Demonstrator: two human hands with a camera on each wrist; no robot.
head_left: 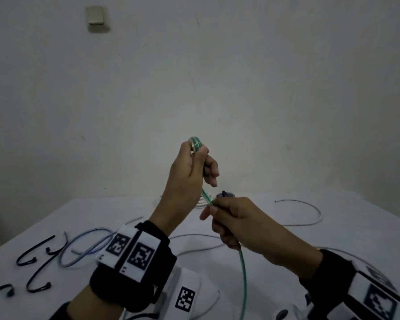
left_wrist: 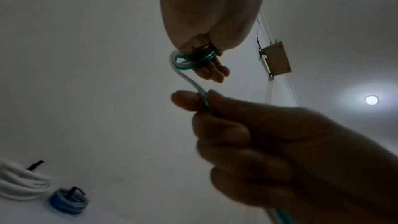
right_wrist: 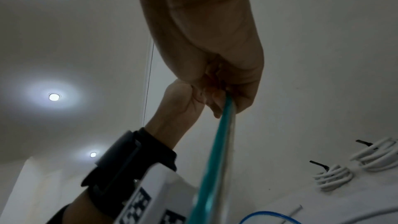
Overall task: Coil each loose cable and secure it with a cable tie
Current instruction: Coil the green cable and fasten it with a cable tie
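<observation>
My left hand (head_left: 200,158) is raised above the table and grips a small coil of green cable (head_left: 195,144), wound in several turns round its fingers (left_wrist: 215,71). From the coil (left_wrist: 193,59) the green cable runs down to my right hand (head_left: 215,210). That hand pinches the cable (left_wrist: 203,96) between thumb and forefinger, with the other fingers curled round it. Below the right hand the loose length (head_left: 243,285) hangs toward the table's near edge. It shows close up as the green cable (right_wrist: 215,151) in the right wrist view.
Black cable ties (head_left: 32,257) lie at the left of the white table (head_left: 286,245). A loose blue cable (head_left: 86,245) and a loose grey cable (head_left: 310,211) lie on it. At the back sit a tied blue coil (left_wrist: 69,202) and tied white coils (right_wrist: 331,176).
</observation>
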